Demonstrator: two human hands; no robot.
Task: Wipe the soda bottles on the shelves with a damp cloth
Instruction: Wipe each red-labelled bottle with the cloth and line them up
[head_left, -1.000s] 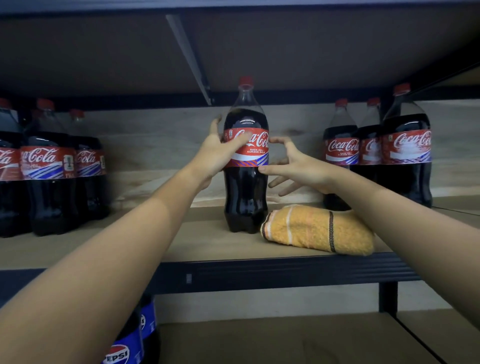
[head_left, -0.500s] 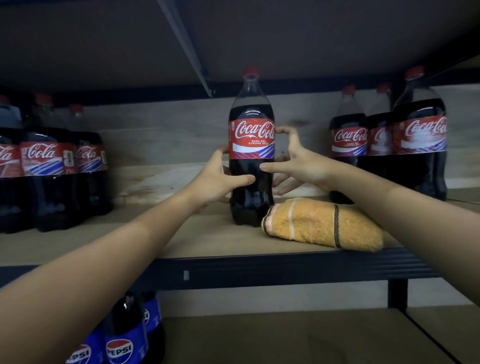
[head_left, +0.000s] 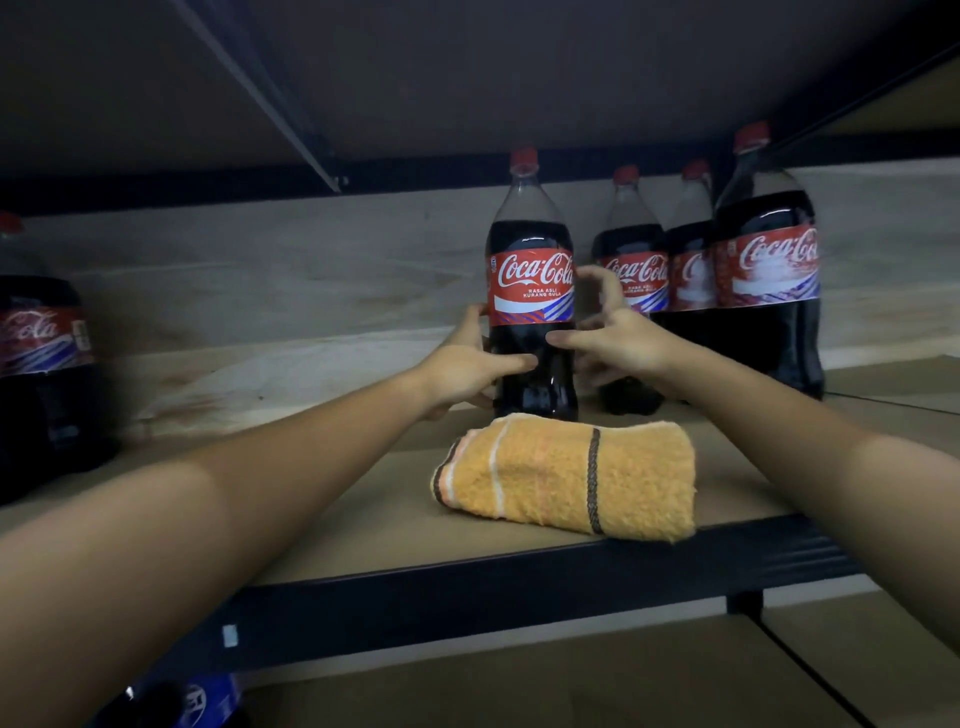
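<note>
Bottle (head_left: 531, 312) now set back at 12 o'clock behind cloth (head_left: 569, 480). Left hand (head_left: 462, 366) still curled round it; right hand (head_left: 618, 338) loosening, fingers apart. Wiping seemingly done here.

At centre frame the bottle (head_left: 531, 291) holds near-black soda under a red cap, its red label lettered in white with a white band and blue stripes. Below it, the cloth (head_left: 569, 480) is orange-yellow with pale stripes and dark bands.
</note>
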